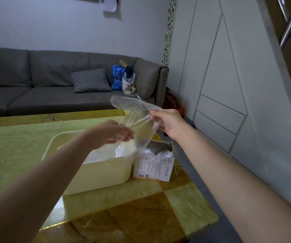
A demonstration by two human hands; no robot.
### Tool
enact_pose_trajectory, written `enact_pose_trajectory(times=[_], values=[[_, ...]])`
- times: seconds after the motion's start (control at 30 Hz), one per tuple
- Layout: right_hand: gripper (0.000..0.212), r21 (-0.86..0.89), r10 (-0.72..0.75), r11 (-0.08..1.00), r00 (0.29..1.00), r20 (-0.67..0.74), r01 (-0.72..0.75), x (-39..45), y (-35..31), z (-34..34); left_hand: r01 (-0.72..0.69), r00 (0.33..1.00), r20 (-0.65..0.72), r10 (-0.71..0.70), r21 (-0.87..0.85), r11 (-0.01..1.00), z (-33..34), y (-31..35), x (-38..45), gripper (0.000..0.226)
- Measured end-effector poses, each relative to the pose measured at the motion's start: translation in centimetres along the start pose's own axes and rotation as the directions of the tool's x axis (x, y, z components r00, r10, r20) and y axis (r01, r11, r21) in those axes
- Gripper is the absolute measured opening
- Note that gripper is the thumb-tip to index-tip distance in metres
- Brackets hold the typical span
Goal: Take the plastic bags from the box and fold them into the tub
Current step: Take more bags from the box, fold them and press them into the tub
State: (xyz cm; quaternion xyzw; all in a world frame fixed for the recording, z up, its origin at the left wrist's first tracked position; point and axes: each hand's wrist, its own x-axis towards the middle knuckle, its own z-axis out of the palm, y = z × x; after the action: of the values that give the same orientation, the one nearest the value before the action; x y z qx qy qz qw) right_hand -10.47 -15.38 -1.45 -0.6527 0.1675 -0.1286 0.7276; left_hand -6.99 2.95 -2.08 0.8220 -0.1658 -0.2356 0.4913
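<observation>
Above the tub (95, 174), left hand (113, 131) and right hand (167, 121) each pinch one limp, featherlight plastic bag (137, 118), best gripped at its edges.

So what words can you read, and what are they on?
Box: Chinese letters on the front, reading roughly "一次性PVC手套"; the small logo, fine print and barcodes are too small to read.
Paper on the wall: a printed code, too blurred to read.
Tub, bag: no words.
</observation>
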Motion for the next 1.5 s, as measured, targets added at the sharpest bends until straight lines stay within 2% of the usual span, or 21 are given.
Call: enact_pose_trajectory(times=[0.07, 0.13, 0.23, 0.3, 0.37, 0.4, 0.5, 0.57, 0.6, 0.7, 0.77, 0.8, 0.9, 0.97, 1.03, 1.1, 1.2, 1.23, 1.33, 1.4, 1.5], values=[[0.007, 0.079, -0.041, 0.995, 0.983, -0.177, 0.056, 0.4, -0.1, -0.1, 0.026, 0.999, -0.046, -0.027, -0.009, 1.000, -0.1, -0.2, 0.1, 0.015], [0.021, 0.129, -0.092, 0.982, 0.947, -0.309, 0.138, 0.7, -0.2, -0.8, 0.065, 0.978, -0.194, -0.076, -0.065, 0.996, -0.5, -0.5, 0.2, 0.011], [0.015, 0.019, -0.201, 0.976, 0.931, -0.305, 0.216, 1.0, -0.3, -1.6, -0.023, 0.885, -0.462, -0.061, -0.175, 0.984, -1.8, -1.1, 0.7, 0.023], [0.008, -0.147, -0.285, 0.955, 0.930, -0.231, 0.256, 1.4, 0.0, -1.5, -0.177, 0.855, -0.519, 0.013, -0.267, 0.948, -2.0, -0.3, 0.7, 0.031], [0.008, -0.257, -0.362, 0.912, 0.922, -0.135, 0.320, 1.6, 0.4, -0.7, -0.289, 0.875, -0.475, 0.099, -0.346, 0.892, -1.4, 1.1, 0.3, 0.041], [0.017, -0.274, -0.381, 0.897, 0.921, -0.083, 0.346, 1.5, 0.6, -0.2, -0.302, 0.901, -0.413, 0.130, -0.385, 0.872, -0.8, 1.8, 0.2, 0.049], [0.037, -0.262, -0.341, 0.901, 0.938, 0.066, 0.346, 1.0, 0.7, 1.1, -0.215, 0.974, -0.161, 0.158, -0.452, 0.866, 0.5, 2.9, -0.1, 0.066], [0.043, -0.218, -0.296, 0.922, 0.946, 0.132, 0.319, 0.8, 0.7, 1.4, -0.153, 0.986, -0.015, 0.163, -0.440, 0.885, 0.7, 2.7, 0.0, 0.059], [0.045, -0.202, -0.270, 0.932, 0.948, 0.170, 0.302, 0.4, 0.5, 1.3, -0.146, 0.986, 0.004, 0.165, -0.454, 0.879, 0.8, 2.4, 0.2, 0.056], [0.027, -0.168, -0.192, 0.954, 0.935, 0.300, 0.249, -0.4, -0.2, 0.3, -0.194, 0.979, -0.156, 0.131, -0.518, 0.833, 0.6, 1.8, 0.7, 0.065], [0.021, -0.170, -0.141, 0.960, 0.912, 0.386, 0.220, -0.9, -0.5, -0.2, -0.272, 0.949, -0.277, 0.153, -0.471, 0.839, 0.0, 1.5, 0.8, 0.074], [0.022, -0.166, -0.114, 0.965, 0.899, 0.423, 0.201, -1.1, -0.5, -0.2, -0.295, 0.944, -0.267, 0.193, -0.426, 0.855, -0.4, 1.5, 0.5, 0.076], [0.030, -0.115, -0.033, 0.988, 0.856, 0.516, 0.107, -1.3, -0.5, 0.1, -0.232, 0.963, 0.062, 0.261, -0.295, 0.927, -0.1, 1.8, -0.5, 0.067], [0.031, -0.139, -0.002, 0.986, 0.850, 0.526, 0.088, -1.7, -0.7, 0.6, -0.207, 0.945, 0.185, 0.269, -0.298, 0.932, 0.4, 1.6, -0.6, 0.053], [0.030, -0.152, -0.007, 0.984, 0.863, 0.506, 0.097, -1.9, -0.9, 0.8, -0.199, 0.949, 0.176, 0.261, -0.308, 0.930, 0.6, 1.5, -0.3, 0.036], [0.030, -0.206, -0.033, 0.968, 0.889, 0.456, 0.141, -1.7, -1.2, 0.6, -0.191, 0.968, 0.125, 0.217, -0.189, 0.963, 0.7, 1.4, -0.1, 0.020], [0.015, -0.429, -0.112, 0.862, 0.927, 0.357, 0.269, -1.4, -1.4, 1.0, -0.171, 0.979, 0.106, 0.174, -0.036, 0.985, 0.4, 1.4, -0.2, 0.009], [0.011, -0.429, -0.162, 0.853, 0.933, 0.322, 0.297, -1.4, -1.5, 1.3, -0.163, 0.979, 0.126, 0.163, -0.008, 0.987, 0.1, 1.4, -0.3, 0.011], [0.016, -0.235, -0.319, 0.911, 0.940, 0.123, 0.340, -1.1, -1.7, 2.5, -0.111, 0.987, 0.123, 0.099, 0.098, 0.989, -2.7, 0.9, -0.9, 0.018], [0.017, -0.184, -0.344, 0.924, 0.939, -0.019, 0.335, -0.7, -1.4, 3.3, -0.066, 0.998, -0.006, 0.067, 0.096, 0.993, -5.6, 0.0, -1.4, 0.022], [0.012, -0.152, -0.282, 0.952, 0.955, -0.089, 0.267, -0.6, 0.6, 5.0, 0.029, 0.970, -0.243, -0.010, 0.073, 0.997, -9.7, -1.9, -2.1, 0.022]])
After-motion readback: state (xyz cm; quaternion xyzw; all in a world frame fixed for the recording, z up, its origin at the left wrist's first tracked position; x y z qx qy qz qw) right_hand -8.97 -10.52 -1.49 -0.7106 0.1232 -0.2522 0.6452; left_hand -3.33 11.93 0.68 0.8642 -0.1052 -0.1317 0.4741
